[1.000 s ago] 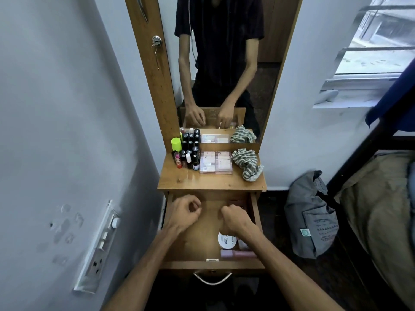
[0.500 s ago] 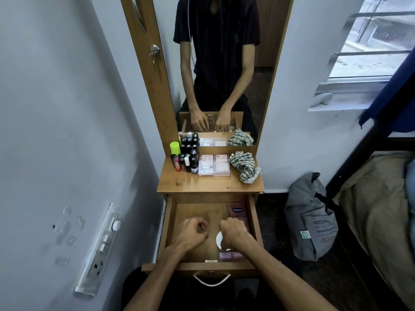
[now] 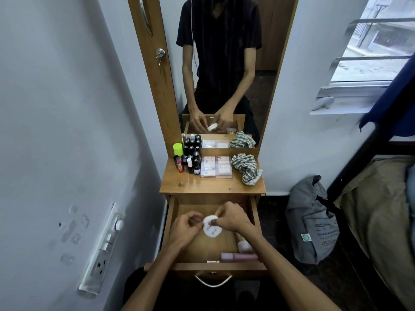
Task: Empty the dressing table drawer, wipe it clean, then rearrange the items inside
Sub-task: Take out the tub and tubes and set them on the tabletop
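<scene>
The wooden drawer [image 3: 173, 223] of the dressing table is pulled out below me. Both hands are over its middle. My right hand [image 3: 231, 217] holds a small round white jar [image 3: 212, 227] by its top edge, tilted so its printed lid faces me. My left hand [image 3: 185, 228] is curled beside the jar's left side with its fingertips at the jar's edge. Inside the drawer at the front right lie a pink tube [image 3: 239, 257] and a pale bottle [image 3: 243, 245], partly hidden by my right forearm.
On the table top [image 3: 190, 186] stand small bottles [image 3: 189, 162], a lime-green cap [image 3: 177, 149], pink flat boxes [image 3: 216, 166] and a green checked cloth [image 3: 247, 168]. A mirror [image 3: 224, 63] rises behind. A grey bag [image 3: 314, 223] lies on the floor at the right, a socket strip [image 3: 101, 254] on the left wall.
My right hand has lifted the white jar from the drawer's front and brought it up to the middle. My left hand has closed in beside it.
</scene>
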{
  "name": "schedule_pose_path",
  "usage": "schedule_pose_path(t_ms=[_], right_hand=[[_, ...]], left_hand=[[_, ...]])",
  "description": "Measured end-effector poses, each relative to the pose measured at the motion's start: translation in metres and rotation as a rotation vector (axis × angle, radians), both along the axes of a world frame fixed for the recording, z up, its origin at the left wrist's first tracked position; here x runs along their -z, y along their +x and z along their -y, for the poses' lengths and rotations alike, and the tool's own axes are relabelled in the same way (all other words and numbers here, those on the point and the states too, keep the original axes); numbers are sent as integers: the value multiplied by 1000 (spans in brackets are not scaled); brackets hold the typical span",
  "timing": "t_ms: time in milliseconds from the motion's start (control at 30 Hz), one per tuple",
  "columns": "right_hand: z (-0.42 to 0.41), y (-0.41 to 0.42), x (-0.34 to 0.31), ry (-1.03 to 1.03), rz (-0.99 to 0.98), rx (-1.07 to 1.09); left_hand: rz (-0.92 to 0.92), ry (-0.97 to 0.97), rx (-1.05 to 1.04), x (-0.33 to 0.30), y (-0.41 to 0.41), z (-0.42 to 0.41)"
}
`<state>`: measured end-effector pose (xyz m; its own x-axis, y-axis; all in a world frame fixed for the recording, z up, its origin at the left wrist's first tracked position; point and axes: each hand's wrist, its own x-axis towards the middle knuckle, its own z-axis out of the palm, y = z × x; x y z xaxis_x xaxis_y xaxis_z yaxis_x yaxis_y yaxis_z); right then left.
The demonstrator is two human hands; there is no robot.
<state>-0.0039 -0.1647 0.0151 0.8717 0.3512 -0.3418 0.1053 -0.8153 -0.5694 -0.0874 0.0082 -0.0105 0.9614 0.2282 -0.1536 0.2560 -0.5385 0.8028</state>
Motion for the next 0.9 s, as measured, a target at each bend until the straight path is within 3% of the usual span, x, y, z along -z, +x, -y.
schedule_pose_path(t_ms=[167,267,567,900], right_hand=[[-20,13,-24,409,-29,246],[-38,20,-32,537,-65,365],[-77,41,-32,529,-12,548],[-83,47,-32,439,64,486]], left_hand=[[178,-202,-181,-15,11,-12],[224,-294,-245,-25,19,-19],[246,-238,-336,-36,52,-34],[261,-111,-328,-32,63,-40]])
